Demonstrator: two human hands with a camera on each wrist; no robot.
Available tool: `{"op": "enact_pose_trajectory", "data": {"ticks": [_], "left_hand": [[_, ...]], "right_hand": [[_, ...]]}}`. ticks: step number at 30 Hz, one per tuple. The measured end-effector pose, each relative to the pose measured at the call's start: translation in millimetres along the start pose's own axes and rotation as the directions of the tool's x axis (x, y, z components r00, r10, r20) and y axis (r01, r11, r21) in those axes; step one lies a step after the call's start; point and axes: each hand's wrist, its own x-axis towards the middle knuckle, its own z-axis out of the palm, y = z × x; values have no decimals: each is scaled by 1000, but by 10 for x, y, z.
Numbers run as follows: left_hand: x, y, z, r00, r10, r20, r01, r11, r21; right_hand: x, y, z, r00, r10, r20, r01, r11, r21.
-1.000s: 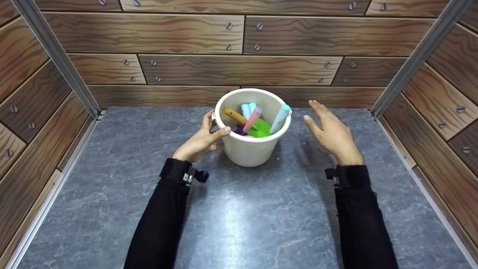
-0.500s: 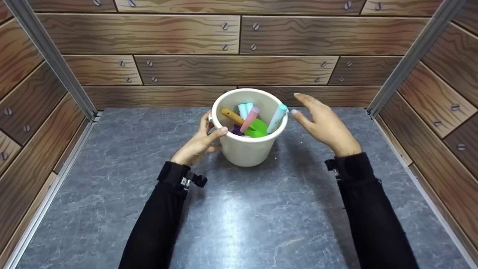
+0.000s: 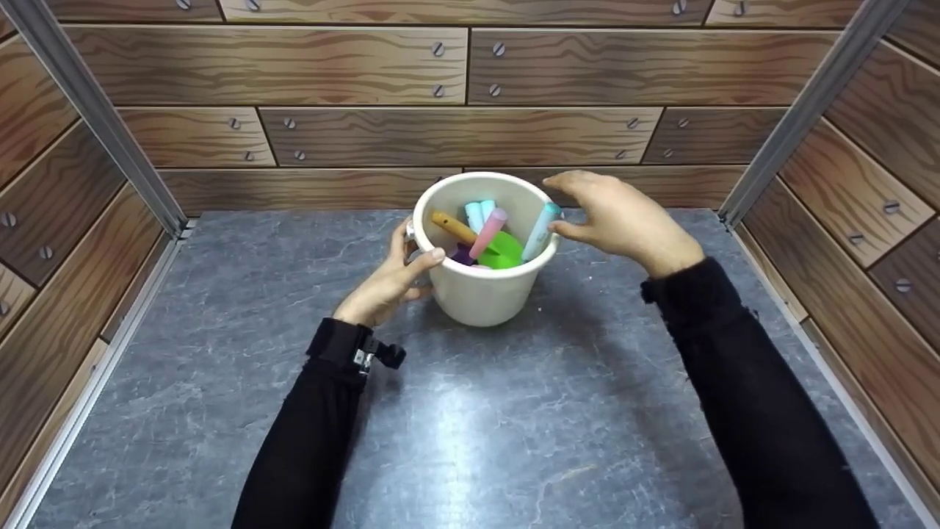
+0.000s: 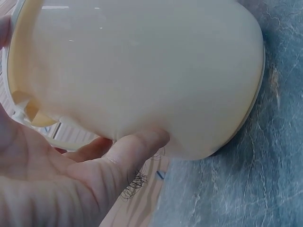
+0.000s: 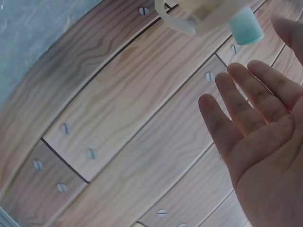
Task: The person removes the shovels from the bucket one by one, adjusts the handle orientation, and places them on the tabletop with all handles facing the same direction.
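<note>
**Right hand beside the blue rod's end, left hand on the bucket**

Near side: grey marbled tabletop (image 3: 455, 433), catching glare. Standing upright on it: a cream round plastic bucket (image 3: 481, 297). The left hand (image 3: 382, 286) grips its left side, thumb at the rim, other fingers outside. I judge it light and slightly springy; the rim looks the firmest hold.

Inside, leaning: a bright green rounded piece (image 3: 504, 251), a slim pink rod (image 3: 487, 234), an ochre-brown rod (image 3: 454, 226). At the right, a light-blue cylindrical rod (image 3: 540, 233) projects above the rim.

The right hand (image 3: 624, 220) hovers beside that end, thumb and fingers wide apart, holding nothing; right-wrist view shows a gap. The rod is probably light, stiff, smooth enough to slip; best pinched at its projecting end.

Beyond: wood-plank-patterned wall (image 3: 367, 66).
</note>
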Motion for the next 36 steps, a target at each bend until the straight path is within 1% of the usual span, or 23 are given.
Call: {"op": "enact_pose_trajectory", "data": {"ticks": [5,10,16,20,22,25,29,36], "left_hand": [[1,6,-8,1000,-5,-2,5,1000,7],[3,0,-20,1000,-6,1,6,1000,14],[6,-9,-22,1000,-9,-4,9,1000,18],[12,-17,-21,1000,-8,-7,8,1000,20],[15,-18,-20,1000,-6,-7,6,1000,16],[11,-13,-15,1000,-5,-7,5,1000,14],[1,1,-8,1000,-2,-7,2,1000,14],[5,-6,-10,1000,8,-4,-8,1000,7]], "right_hand": [[124,-119,-35,995,-81,51,83,995,-49],[216,-238,-42,985,-100,141,123,978,-168],[271,-350,-26,970,-164,179,210,935,-284],[286,-382,9,957,-200,211,266,895,-357],[288,-395,29,948,-219,230,297,870,-395],[278,-411,53,940,-236,246,325,840,-434],[252,-430,49,934,-258,247,347,820,-456],[245,-411,-8,933,-274,234,356,799,-485]]}}
